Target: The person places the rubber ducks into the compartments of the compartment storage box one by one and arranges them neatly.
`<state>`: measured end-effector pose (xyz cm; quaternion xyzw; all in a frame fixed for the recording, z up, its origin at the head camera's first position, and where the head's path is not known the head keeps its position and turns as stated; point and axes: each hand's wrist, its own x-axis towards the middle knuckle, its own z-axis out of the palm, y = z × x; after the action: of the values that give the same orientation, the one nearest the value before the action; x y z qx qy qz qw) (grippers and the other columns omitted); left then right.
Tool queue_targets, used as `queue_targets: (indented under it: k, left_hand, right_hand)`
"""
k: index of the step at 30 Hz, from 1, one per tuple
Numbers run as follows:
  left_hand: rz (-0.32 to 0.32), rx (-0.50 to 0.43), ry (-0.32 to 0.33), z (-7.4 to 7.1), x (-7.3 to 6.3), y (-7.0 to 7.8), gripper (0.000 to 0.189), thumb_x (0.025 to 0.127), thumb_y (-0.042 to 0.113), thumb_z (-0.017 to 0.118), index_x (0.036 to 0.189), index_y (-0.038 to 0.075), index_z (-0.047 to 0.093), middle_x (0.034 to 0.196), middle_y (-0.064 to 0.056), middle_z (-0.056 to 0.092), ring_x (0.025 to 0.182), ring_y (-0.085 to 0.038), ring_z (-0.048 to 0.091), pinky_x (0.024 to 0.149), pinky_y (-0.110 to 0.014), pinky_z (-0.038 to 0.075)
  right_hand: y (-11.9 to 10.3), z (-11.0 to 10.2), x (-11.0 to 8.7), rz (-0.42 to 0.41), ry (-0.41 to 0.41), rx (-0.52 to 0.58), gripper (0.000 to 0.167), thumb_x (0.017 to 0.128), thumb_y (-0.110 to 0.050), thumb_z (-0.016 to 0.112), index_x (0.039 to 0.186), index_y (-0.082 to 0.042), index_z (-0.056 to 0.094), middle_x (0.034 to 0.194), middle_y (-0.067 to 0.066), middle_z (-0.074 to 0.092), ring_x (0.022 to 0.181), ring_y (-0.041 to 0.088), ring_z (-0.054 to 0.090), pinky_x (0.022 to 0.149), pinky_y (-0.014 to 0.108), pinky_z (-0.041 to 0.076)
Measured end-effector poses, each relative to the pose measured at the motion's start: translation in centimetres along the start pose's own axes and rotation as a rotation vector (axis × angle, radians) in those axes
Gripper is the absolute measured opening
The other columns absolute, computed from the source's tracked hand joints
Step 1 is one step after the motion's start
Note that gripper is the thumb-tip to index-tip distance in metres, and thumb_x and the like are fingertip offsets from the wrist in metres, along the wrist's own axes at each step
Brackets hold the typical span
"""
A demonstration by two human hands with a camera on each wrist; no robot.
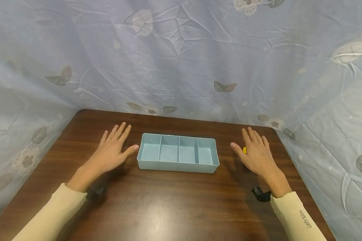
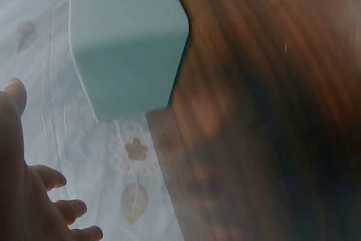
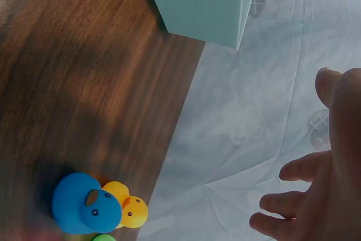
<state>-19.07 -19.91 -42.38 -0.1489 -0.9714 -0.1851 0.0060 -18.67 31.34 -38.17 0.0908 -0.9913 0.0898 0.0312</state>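
Note:
A pale blue divided tray (image 1: pixel 178 166) with several bare compartments sits in the middle of the wooden table, between the two hands. My left hand (image 1: pixel 111 154) is spread flat in the air at the tray's left, thumb tip close to its left end. To the right of the tray, my right hand (image 1: pixel 256 155) hovers with fingers extended and holds nothing. Below the right hand are a blue rubber duck (image 3: pixel 84 204) and a yellow rubber duck (image 3: pixel 131 210), side by side on the table. In the head view the right hand hides most of them.
Beside the ducks, a bit of a green thing (image 3: pixel 104 237) shows at the right wrist view's lower edge, near a blurred red patch. A patterned grey-blue cloth (image 1: pixel 178 67) hangs behind and beside the brown table (image 1: pixel 169 204). A black wrist device (image 1: pixel 260 194) sits by the right cuff.

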Motion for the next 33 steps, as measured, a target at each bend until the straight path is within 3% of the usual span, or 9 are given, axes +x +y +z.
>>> queue_targets:
  k: [10, 19, 27, 33]
  left_hand:
    - [0.034, -0.043, -0.049, 1.8, -0.3, 1.7, 0.099, 0.106, 0.07, 0.044, 0.172, 0.005, 0.01, 0.181, -0.017, 0.005, 0.167, -0.047, 0.005, 0.13, -0.075, 0.003]
    - [0.054, -0.004, -0.052, 3.1, -0.3, 2.2, 0.105, 0.101, 0.074, 0.051, 0.172, 0.008, 0.011, 0.181, -0.018, 0.01, 0.167, -0.047, 0.012, 0.13, -0.074, 0.009]
    - [0.061, -0.005, -0.053, 3.8, -0.1, 2.3, 0.105, 0.101, 0.075, 0.051, 0.171, 0.005, 0.016, 0.181, -0.018, 0.01, 0.166, -0.048, 0.014, 0.13, -0.074, 0.01]
    - [0.057, -0.013, -0.057, 4.0, 0.0, 2.4, 0.105, 0.101, 0.075, 0.05, 0.172, 0.006, 0.013, 0.181, -0.017, 0.01, 0.166, -0.048, 0.014, 0.131, -0.073, 0.01]
  right_hand:
    - [0.6, 0.3, -0.3, 0.019, -0.015, 0.01, 0.093, 0.11, -0.067, 0.035, 0.17, 0.001, 0.017, 0.175, 0.034, 0.018, 0.16, 0.057, 0.019, 0.127, 0.077, 0.012]
    - [1.7, 1.2, -1.1, 0.035, -0.011, 0.013, 0.093, 0.11, -0.067, 0.038, 0.168, 0.004, 0.021, 0.172, 0.036, 0.022, 0.157, 0.059, 0.023, 0.124, 0.078, 0.018]
    - [3.1, 2.3, -2.0, 0.051, -0.004, 0.003, 0.091, 0.11, -0.062, 0.043, 0.165, 0.008, 0.027, 0.168, 0.038, 0.03, 0.15, 0.063, 0.034, 0.118, 0.081, 0.028]
    - [4.0, 2.8, -2.8, 0.082, -0.006, -0.013, 0.088, 0.108, -0.057, 0.054, 0.162, 0.009, 0.034, 0.162, 0.04, 0.039, 0.144, 0.064, 0.04, 0.113, 0.081, 0.033]
